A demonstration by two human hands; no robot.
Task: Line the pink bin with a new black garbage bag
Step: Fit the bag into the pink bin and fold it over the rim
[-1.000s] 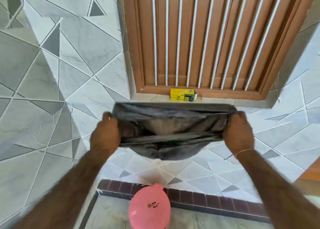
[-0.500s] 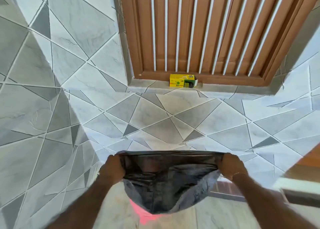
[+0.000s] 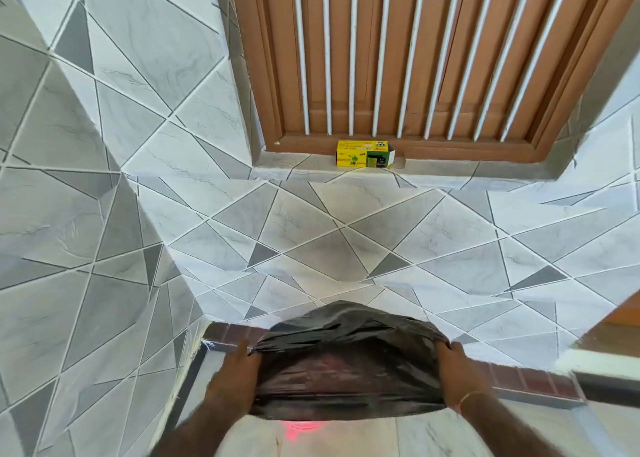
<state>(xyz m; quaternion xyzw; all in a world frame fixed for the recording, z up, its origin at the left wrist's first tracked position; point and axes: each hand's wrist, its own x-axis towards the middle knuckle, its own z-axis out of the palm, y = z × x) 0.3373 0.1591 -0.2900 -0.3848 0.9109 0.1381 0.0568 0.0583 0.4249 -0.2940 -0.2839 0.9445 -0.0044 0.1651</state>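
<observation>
The black garbage bag is stretched wide between my two hands, low in the view, its mouth spread and its top billowing up. My left hand grips the bag's left side and my right hand grips its right side. Just below the bag's lower edge a small patch of the pink bin shows; the bag hides most of it. Whether the bag touches the bin's rim I cannot tell.
A yellow and green bin-bag box lies on the sill below the brown barred wooden door. Grey and white tiled walls close in on the left and ahead. A dark brick-red tile border runs behind the bag.
Both hands have brought the open bag down from chest height to just over the pink bin. The bin's lid, seen a second ago, is now hidden by the bag.
</observation>
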